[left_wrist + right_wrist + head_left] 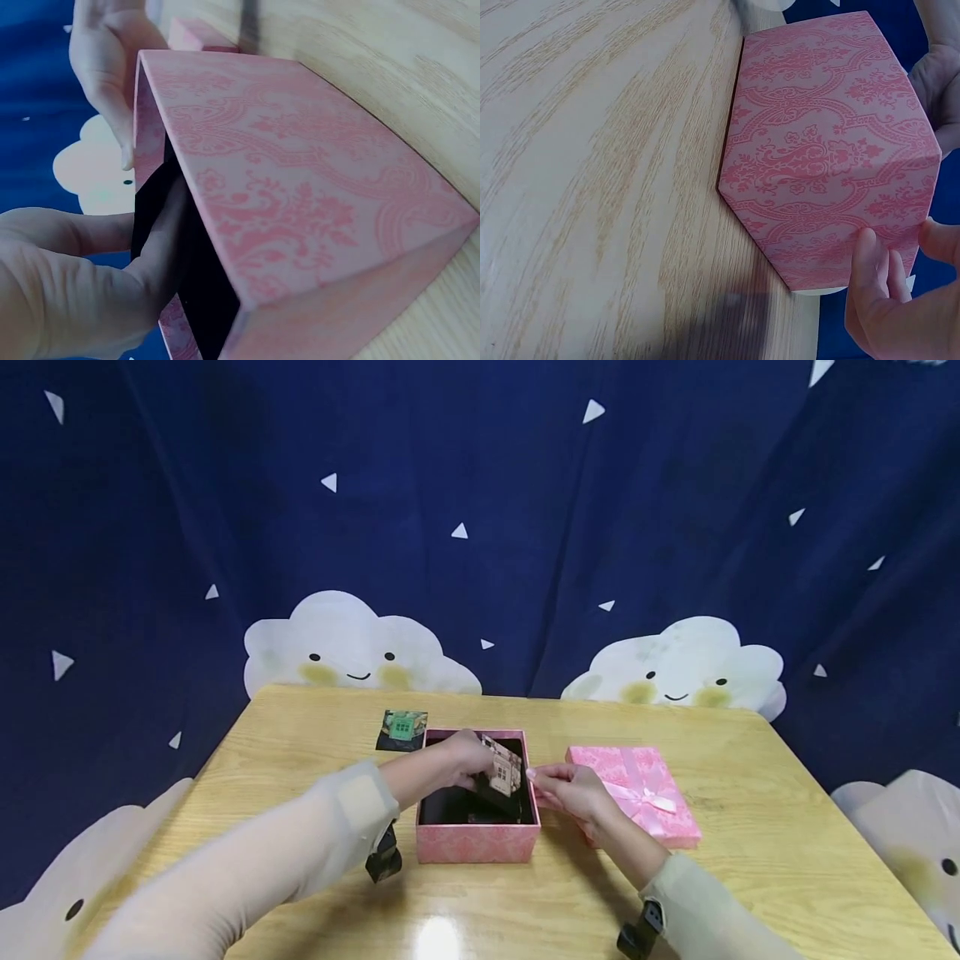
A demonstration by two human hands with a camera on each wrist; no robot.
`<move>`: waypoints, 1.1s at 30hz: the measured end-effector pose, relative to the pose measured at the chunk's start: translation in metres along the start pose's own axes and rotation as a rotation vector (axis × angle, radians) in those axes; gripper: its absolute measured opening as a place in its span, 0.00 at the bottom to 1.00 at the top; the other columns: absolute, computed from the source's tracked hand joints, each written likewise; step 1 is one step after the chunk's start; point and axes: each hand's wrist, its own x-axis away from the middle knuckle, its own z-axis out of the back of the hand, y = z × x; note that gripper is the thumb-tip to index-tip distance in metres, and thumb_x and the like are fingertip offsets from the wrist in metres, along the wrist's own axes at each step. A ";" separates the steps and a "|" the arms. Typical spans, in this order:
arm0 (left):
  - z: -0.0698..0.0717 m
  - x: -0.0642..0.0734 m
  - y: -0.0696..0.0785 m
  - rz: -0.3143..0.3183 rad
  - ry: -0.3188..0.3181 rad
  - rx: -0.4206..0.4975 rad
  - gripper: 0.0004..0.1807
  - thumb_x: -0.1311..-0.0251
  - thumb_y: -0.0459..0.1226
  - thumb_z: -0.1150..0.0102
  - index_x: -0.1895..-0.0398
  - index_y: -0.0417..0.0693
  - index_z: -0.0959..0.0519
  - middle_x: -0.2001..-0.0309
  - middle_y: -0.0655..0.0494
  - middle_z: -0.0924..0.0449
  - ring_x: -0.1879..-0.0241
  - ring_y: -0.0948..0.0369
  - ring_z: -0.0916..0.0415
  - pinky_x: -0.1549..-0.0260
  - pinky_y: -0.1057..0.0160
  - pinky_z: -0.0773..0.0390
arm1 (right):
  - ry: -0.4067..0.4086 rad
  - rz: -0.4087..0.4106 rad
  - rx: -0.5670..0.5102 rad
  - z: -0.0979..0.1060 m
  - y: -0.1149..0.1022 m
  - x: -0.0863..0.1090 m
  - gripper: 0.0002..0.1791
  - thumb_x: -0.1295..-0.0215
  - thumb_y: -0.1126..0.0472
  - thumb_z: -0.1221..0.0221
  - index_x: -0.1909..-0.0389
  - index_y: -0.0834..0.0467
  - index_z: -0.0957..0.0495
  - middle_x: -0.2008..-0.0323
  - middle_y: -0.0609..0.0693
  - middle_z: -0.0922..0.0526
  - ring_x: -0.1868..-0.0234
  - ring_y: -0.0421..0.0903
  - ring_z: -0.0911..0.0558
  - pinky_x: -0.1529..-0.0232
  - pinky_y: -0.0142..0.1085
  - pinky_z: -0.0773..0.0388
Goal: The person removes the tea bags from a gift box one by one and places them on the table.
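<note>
A pink patterned gift box [477,845] without its lid stands at the middle of the table, its inside black. My left hand [467,758] reaches into it from the left and pinches a flat dark packet [505,770] with a beige-and-brown label, tilted inside the box. In the left wrist view the thumb and fingers of that hand hold the packet's black side; the fingertips are partly hidden by the box wall. On the right side, my right hand [573,789] pinches the box wall at its rim, thumb at the top edge and fingers against the outside [817,150].
The pink lid [656,793] with a ribbon bow lies right of the box, partly behind my right forearm. A dark packet with a green label [402,728] lies behind the box to the left. A dark blue curtain [525,527] with clouds hangs behind the table.
</note>
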 end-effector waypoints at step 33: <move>0.044 0.016 0.001 -0.095 -0.125 0.137 0.09 0.36 0.26 0.51 0.55 0.29 0.28 0.69 0.53 0.25 0.66 0.61 0.23 0.46 0.52 0.20 | 0.000 0.041 0.021 0.000 0.000 0.003 0.19 0.34 0.65 0.42 0.50 0.77 0.26 0.67 0.52 0.14 0.68 0.41 0.15 0.57 0.38 0.15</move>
